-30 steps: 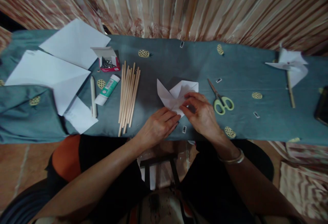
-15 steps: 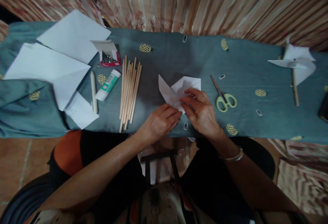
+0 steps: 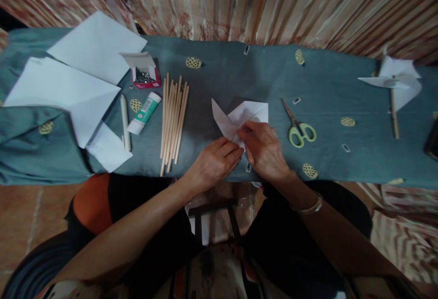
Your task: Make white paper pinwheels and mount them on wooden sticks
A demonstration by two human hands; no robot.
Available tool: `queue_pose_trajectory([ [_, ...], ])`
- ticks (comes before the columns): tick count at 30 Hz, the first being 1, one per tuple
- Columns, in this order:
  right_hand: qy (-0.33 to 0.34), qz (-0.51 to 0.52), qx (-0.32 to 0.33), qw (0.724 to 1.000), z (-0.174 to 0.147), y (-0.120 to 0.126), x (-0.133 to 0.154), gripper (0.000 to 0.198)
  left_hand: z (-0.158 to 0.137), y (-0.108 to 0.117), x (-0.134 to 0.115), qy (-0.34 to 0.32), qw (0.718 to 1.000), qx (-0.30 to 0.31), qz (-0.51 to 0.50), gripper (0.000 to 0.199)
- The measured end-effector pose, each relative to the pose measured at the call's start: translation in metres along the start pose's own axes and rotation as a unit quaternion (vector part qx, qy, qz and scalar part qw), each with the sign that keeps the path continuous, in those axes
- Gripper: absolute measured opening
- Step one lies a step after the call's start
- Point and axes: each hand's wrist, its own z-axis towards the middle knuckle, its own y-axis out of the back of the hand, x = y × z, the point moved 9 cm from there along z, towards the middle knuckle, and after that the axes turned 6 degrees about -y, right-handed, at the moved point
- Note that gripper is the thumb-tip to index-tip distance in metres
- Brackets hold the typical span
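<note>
A white paper pinwheel (image 3: 224,118) lies on the cloth-covered table in front of me, its left blade curled up and its right side spread flat. My left hand (image 3: 217,159) is closed on its lower edge, fingers bent together. From the right, my right hand (image 3: 265,146) presses its bunched fingertips on the middle of the paper; those fingers hide the centre. Scissors (image 3: 298,130) with green handles rest to the right of my right hand. Left of the paper, several wooden sticks (image 3: 174,123) lie in a bundle.
White paper sheets (image 3: 92,45) cover the table's left end. Near them are a red box of metal pins (image 3: 145,77), a glue stick (image 3: 145,112) and a pale white stick (image 3: 125,123). A pinwheel on a stick (image 3: 393,82) lies far right. A curtain (image 3: 219,7) hangs behind.
My right hand's fingers have drawn together and shifted slightly left over the paper's middle. My left hand stays at the lower edge.
</note>
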Motion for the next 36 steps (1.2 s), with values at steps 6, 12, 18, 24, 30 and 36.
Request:
queue_pose_trajectory([
  [6, 0.033, -0.059, -0.001, 0.998, -0.001, -0.005, 0.01, 0.028, 0.0, 0.003, -0.003, 0.008, 1.0, 0.014, 0.006, 0.021],
  [12, 0.04, -0.045, -0.016, 0.998, -0.001, -0.01, 0.007, 0.03, 0.0, -0.001, 0.0, 0.021, 0.999, 0.036, -0.003, 0.021],
  [18, 0.019, -0.008, -0.038, 0.999, 0.001, -0.002, 0.006, 0.029, 0.001, -0.001, 0.001, 0.01, 1.0, 0.021, 0.015, 0.022],
  [24, -0.036, 0.083, -0.124, 0.988, 0.011, 0.032, -0.024, 0.033, 0.0, 0.002, -0.001, 0.001, 0.999, 0.021, 0.028, 0.019],
  [30, -0.031, 0.072, -0.086, 0.993, 0.047, 0.026, -0.05, 0.041, 0.0, 0.006, -0.004, -0.004, 0.999, 0.012, 0.041, 0.021],
  [36, -0.084, 0.05, -0.09, 0.991, 0.05, 0.034, -0.066, 0.032, -0.005, 0.019, 0.003, -0.01, 0.995, 0.001, 0.103, 0.02],
])
